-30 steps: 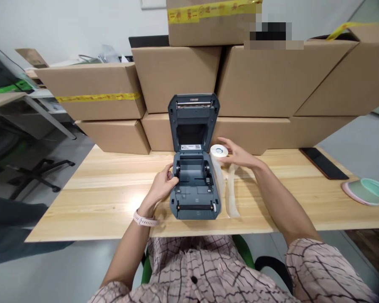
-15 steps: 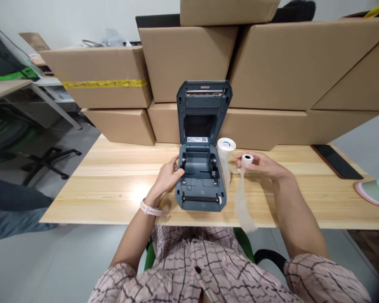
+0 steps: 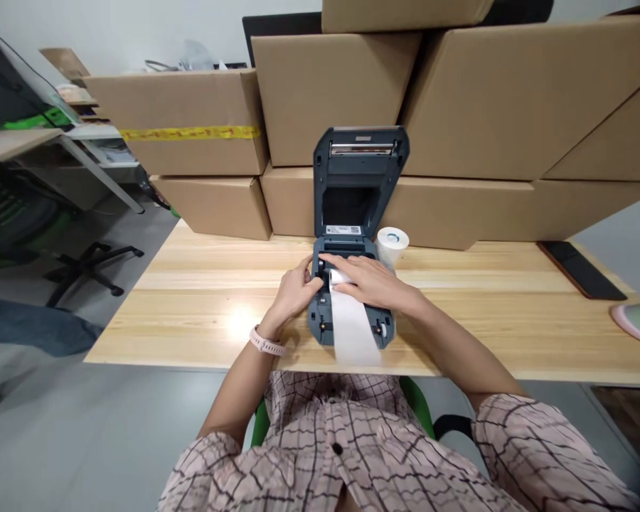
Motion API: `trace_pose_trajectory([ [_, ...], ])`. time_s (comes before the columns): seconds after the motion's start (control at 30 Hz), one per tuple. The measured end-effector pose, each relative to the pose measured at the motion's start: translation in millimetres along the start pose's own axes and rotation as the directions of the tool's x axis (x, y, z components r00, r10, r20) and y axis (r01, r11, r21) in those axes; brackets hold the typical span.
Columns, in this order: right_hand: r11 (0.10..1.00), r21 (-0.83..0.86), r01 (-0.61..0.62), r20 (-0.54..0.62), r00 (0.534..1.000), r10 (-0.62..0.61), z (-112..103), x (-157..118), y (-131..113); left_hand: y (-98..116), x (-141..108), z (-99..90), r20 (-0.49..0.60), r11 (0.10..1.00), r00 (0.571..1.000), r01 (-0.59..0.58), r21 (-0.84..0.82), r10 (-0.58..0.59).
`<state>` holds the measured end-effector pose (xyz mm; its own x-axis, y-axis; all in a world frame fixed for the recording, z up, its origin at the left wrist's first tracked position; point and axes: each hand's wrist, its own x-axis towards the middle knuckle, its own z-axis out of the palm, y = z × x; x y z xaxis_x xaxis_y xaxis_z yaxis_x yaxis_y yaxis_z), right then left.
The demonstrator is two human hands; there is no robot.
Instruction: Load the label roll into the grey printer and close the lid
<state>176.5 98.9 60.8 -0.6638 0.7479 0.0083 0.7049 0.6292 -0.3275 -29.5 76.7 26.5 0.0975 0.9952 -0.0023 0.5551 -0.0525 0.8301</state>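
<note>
A dark grey label printer (image 3: pixel 316 321) stands on the wooden table with its lid (image 3: pixel 361 167) raised. My right hand (image 3: pixel 370 281) is closed around a small white paper roll (image 3: pixel 341 277), holding it over the printer's roll bay. A loose strip of paper (image 3: pixel 355 331) hangs from that roll across the printer's front and past its edge. My left hand (image 3: pixel 297 288) grips the printer's left side, thumb on the inner rim near the roll holder. Behind my right hand, a second white roll (image 3: pixel 392 242) stands upright on the table beside the printer.
Stacked cardboard boxes (image 3: pixel 336 99) line the table's back edge. A black phone (image 3: pixel 581 270) lies at the right, near a green and pink object (image 3: pixel 637 321). An office chair (image 3: pixel 85 263) and another person's leg (image 3: pixel 37 327) are off to the left.
My right hand has moved left, bringing the small paper roll from beside the printer to over its bay. The paper strip now lies across the printer's front. My left hand stays on the printer.
</note>
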Motion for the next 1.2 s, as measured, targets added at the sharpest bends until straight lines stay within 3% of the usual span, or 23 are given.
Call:
trace_pose_trajectory([
  [0.1, 0.993, 0.061, 0.100, -0.100, 0.991, -0.094, 6.0, -7.0, 6.0, 0.7, -0.4, -0.1, 0.004, 1.000, 1.000, -0.007, 0.004, 0.007],
  [0.23, 0.961, 0.101, 0.259, -0.247, 0.942, -0.228, 5.6, -27.2, 0.8, 2.3, -1.3, -0.3, 0.012, 1.000, 1.000, 0.006, 0.006, -0.006],
  [0.3, 0.955, 0.107, 0.275, -0.237, 0.940, -0.244, 4.7, -45.1, -5.0, 2.7, -1.8, -0.4, 0.018, 1.000, 1.000, 0.013, 0.008, -0.013],
  [0.43, 0.964, 0.074, 0.257, -0.113, 0.962, -0.248, 5.2, -88.2, -10.2, 3.3, -2.3, -0.7, 0.016, 1.000, 1.000, 0.017, 0.011, -0.017],
  [0.57, 0.948, 0.045, 0.315, -0.057, 0.948, -0.313, 15.5, -114.5, -13.0, 4.1, -3.0, -1.4, 0.012, 1.000, 1.000, -0.014, 0.007, 0.013],
  [0.7, 0.962, -0.008, 0.272, -0.232, 0.936, -0.266, 38.1, -114.6, -23.0, 3.7, -3.4, -0.9, 0.019, 1.000, 1.000, -0.018, -0.020, 0.019],
  [0.8, 0.949, -0.003, 0.316, -0.402, 0.868, -0.291, 54.2, -108.6, -26.5, 1.6, -3.0, 0.5, 0.020, 0.998, 1.000, -0.007, -0.056, 0.008],
  [0.87, 0.938, 0.013, 0.347, -0.455, 0.837, -0.304, 59.7, -106.0, -25.3, -0.4, -2.6, 1.4, 0.017, 0.997, 1.000, -0.007, -0.081, 0.008],
  [1.2, 0.916, 0.083, 0.393, -0.405, 0.853, -0.330, 54.3, -106.0, -16.9, -1.3, -3.8, 1.3, 0.013, 0.993, 1.000, -0.016, -0.115, 0.018],
])
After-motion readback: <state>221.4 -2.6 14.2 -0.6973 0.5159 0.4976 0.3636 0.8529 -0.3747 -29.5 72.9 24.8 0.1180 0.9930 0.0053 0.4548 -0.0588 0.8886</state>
